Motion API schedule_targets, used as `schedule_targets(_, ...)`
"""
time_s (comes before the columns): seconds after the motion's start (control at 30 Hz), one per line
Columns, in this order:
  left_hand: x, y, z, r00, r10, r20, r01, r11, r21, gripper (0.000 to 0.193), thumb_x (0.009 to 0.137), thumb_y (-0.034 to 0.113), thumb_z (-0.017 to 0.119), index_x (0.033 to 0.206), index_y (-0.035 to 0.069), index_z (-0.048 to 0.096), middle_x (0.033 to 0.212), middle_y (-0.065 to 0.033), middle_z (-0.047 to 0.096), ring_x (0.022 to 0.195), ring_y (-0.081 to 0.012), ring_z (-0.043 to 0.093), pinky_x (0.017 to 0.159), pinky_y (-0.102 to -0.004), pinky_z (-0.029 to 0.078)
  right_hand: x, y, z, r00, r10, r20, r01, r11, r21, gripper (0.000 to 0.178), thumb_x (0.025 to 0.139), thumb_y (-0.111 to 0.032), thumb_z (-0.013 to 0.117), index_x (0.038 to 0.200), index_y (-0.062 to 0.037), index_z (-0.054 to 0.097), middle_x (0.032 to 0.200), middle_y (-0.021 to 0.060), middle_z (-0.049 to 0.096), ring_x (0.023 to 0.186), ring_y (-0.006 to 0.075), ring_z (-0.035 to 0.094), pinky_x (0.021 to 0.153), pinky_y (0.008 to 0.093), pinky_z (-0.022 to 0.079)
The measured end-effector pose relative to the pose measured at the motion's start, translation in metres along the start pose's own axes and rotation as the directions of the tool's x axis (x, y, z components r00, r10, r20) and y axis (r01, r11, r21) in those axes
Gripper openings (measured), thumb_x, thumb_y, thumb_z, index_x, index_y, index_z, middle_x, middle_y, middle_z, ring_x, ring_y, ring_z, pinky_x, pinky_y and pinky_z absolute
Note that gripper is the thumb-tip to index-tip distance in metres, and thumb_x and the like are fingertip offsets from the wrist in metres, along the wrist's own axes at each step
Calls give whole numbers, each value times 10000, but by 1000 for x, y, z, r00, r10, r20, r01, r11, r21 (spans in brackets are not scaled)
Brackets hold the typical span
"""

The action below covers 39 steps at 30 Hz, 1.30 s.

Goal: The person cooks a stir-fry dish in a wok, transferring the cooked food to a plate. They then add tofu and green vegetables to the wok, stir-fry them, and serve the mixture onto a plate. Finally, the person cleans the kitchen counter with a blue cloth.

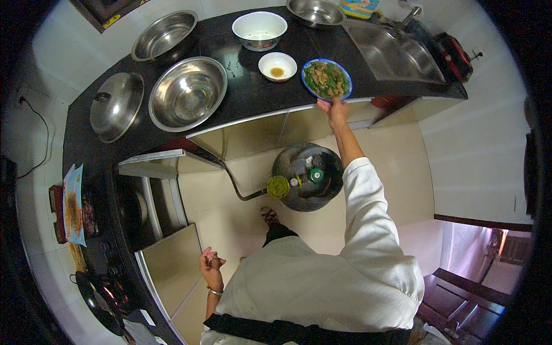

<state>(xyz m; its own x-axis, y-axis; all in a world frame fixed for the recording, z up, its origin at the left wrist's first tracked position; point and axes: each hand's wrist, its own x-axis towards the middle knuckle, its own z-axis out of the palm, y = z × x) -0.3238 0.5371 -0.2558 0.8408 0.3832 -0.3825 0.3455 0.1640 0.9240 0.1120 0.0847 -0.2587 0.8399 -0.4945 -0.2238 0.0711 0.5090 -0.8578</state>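
So the thing in hand is a white round plate with a blue patterned rim (303, 80), piled with green-and-tan chopped food (328, 79), right by the front edge of the bench. The person's right hand (333, 109) has it by the near rim, grip closed on the edge, I'd guess so the fingers stay out of the food; can't tell if the plate's full weight is on the bench or not. Left hand (213, 267) hangs low, fingers loosely curled, nothing in it that I can see. Just left of the plate sits a small white round bowl (278, 61) with a bit of brown liquid (277, 72). The bench (244, 86) is shiny black and bends around to the left, where there's a wide stainless-steel basin (188, 94) and a domed metal lid with a dark knob (117, 107) lying knob up. Steel sink (385, 54) is over to the right. Below, a dark grey gas cylinder (305, 192) stands on the beige tiled floor (397, 155), black rubber hose (234, 185) running left, probably to the stove side. Walls are pale tile.
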Motion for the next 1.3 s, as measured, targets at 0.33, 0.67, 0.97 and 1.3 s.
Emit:
schedule_targets(0.33,43,37,51,999,3,33,-5,998,55,257,879,91,506,1124,14,484,872,-37,544,668,-114,551,615,-264,501,-44,-27,-15,989,-37,141,61,983,-170,295,857,-53,462,1094,115,412,1010,210,561,712,304,638,606,357,570)
schedule_targets(0.67,103,121,117,914,29,405,57,978,-198,415,895,278,495,1210,9,460,1082,-91,555,978,-167,539,865,-320,445,-206,-79,25,851,238,468,-24,908,-418,248,858,-41,430,1074,70,482,953,154,610,701,235,645,577,318,571)
schedule_targets(0.97,59,166,13,837,145,528,230,782,-579,584,904,494,340,1240,24,422,1234,-68,491,1110,-163,471,940,-351,376,-333,-51,130,335,615,713,134,718,-683,300,852,-45,441,1136,46,463,937,124,619,694,180,632,571,289,555)
schedule_targets(1.3,-99,138,-188,962,237,138,-52,653,-755,396,885,257,504,1191,13,440,1175,-93,523,1052,-185,517,887,-397,440,-521,6,250,-160,780,606,195,626,-755,317,792,-15,462,1096,65,495,855,84,622,629,127,613,529,243,528)
